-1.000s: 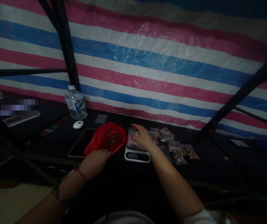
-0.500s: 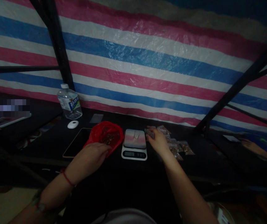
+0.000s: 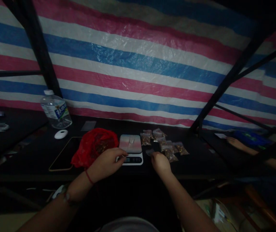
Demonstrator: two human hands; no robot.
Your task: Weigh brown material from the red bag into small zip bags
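A white kitchen scale (image 3: 130, 143) stands on the dark table (image 3: 200, 162), its pan bare. My left hand (image 3: 106, 163) is curled beside the red plastic bag (image 3: 93, 145), fingertips at the scale's front left corner; what they pinch is too dim to see. My right hand (image 3: 161, 162) rests just right of the scale, its fingers closed on a small clear bag (image 3: 150, 152). Behind it lie several small sealed bags of brown bits (image 3: 163, 143).
A water bottle (image 3: 56, 110), a white oval object (image 3: 61, 134), a dark tablet (image 3: 64, 154) and a flat clear bag (image 3: 88, 125) sit to the left. Black frame poles cross the striped tarp (image 3: 138, 64). Another person's hand (image 3: 234, 142) rests on a table at right.
My right hand left the scale, moved right to the small bags, then drew back toward me with a clear bag. My left hand moved from the red bag to the scale's corner. The view panned right.
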